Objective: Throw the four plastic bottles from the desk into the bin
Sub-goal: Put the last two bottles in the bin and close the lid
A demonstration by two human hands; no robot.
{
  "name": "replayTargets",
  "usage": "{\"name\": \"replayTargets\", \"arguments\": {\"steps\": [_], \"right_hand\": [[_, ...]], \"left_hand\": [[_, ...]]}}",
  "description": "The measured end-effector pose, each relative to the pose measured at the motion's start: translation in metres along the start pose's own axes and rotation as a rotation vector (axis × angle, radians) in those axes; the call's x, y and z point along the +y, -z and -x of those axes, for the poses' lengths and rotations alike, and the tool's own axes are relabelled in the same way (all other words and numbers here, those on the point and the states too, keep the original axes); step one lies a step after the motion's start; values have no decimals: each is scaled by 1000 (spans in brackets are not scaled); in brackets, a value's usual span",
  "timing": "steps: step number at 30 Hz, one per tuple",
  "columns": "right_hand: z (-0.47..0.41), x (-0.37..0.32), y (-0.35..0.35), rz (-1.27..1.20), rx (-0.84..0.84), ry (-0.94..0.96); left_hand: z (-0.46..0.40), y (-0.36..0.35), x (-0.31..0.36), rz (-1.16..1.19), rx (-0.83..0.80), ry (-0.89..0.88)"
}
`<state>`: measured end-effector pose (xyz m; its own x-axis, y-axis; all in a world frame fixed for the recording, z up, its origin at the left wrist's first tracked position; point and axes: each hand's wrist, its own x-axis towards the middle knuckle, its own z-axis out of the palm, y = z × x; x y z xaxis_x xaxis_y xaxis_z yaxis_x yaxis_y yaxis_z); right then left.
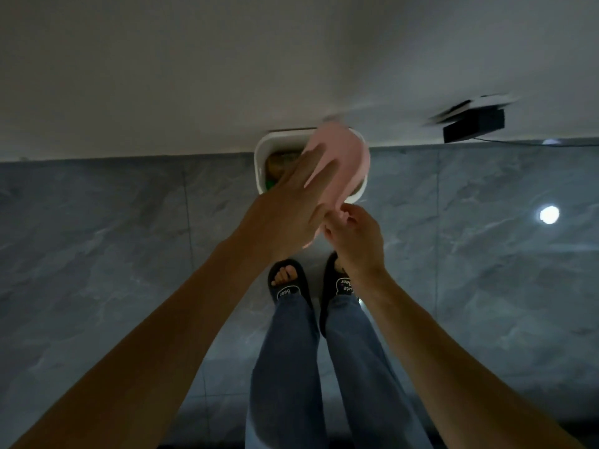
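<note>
**Lid in hand over the bin, no bottle in sight**

Nearest the camera, jeans and black slippers stand on the grey tiled floor. Up from there, the right hand is pinched shut on the near edge of the pink lid. The left hand lies flat and spread against the lid's near face, fingers extended, gripping nothing. The lid is blurred, tilted over the white bin, which sits against the wall. Inside, something brownish and a bit of green show; whether those are bottles I cannot tell. No bottle is in either hand, and the desk is out of view. The risk: that fingertip pinch is slim, so the lid could slip and drop askew, or knock the light bin sideways.
</note>
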<state>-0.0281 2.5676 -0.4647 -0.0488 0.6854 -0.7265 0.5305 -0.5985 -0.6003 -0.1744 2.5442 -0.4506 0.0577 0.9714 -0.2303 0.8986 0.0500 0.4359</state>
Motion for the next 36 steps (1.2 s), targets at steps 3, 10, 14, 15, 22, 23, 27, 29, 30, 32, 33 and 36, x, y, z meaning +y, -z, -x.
{"name": "replayTargets", "arguments": {"steps": [3,10,14,15,22,23,27,29,30,32,33,36], "right_hand": [[-16,6,-9,-512,-84,-224],[-55,19,-34,-979,-179,-465],[-72,30,-43,-1044,-221,-490],[-76,33,-44,-1043,-225,-499],[-94,41,-43,-908,-181,-554],[-96,41,-42,-889,-169,-560],[-98,43,-42,-809,-168,-594],[-99,44,-43,-797,-181,-608],[-101,45,-44,-793,-192,-608],[-104,45,-45,-791,-219,-600],[-106,45,-45,-789,-227,-599],[-110,49,-49,-774,-192,-594]], "left_hand": [[-2,-35,-14,121,-105,91],[-17,-73,-38,37,-133,120],[-25,-87,-47,10,-170,126],[-25,-91,-48,5,-172,122],[-20,-120,-49,-27,-114,141],[-18,-124,-49,-27,-109,148],[-10,-135,-46,-51,-125,183],[-8,-138,-47,-61,-103,187],[-9,-139,-49,-61,-85,186],[-12,-139,-52,-50,-62,179],[-13,-139,-54,-50,-63,174],[-14,-140,-58,-58,-67,152]]}}
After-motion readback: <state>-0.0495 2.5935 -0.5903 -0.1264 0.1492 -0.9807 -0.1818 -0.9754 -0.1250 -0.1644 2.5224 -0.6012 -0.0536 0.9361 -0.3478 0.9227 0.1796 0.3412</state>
